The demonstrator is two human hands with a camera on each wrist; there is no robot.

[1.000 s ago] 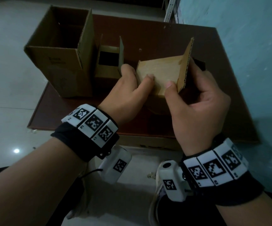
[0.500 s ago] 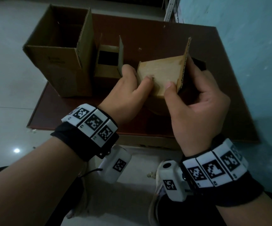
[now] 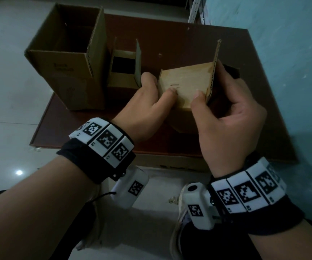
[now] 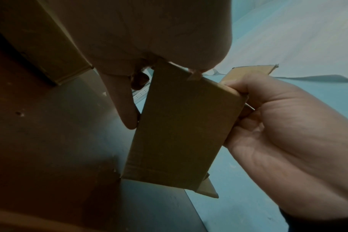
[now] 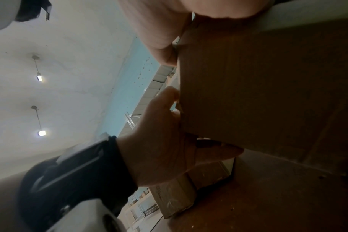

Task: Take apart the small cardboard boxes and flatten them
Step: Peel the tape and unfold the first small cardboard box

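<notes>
Head view: small cardboard box (image 3: 187, 87) held up between both hands, off the brown board (image 3: 170, 40). Left hand (image 3: 147, 107) wrapped round the box's left side, thumb flat on the top face, other fingers tucked behind. Right hand (image 3: 230, 117) curled round the box's right side, thumb (image 3: 198, 99) on the top face, fingers behind the raised flap (image 3: 214, 68). Past the left fingers, a second small box (image 3: 123, 72) standing open. Just left of that, a big open box (image 3: 65, 55).
</notes>
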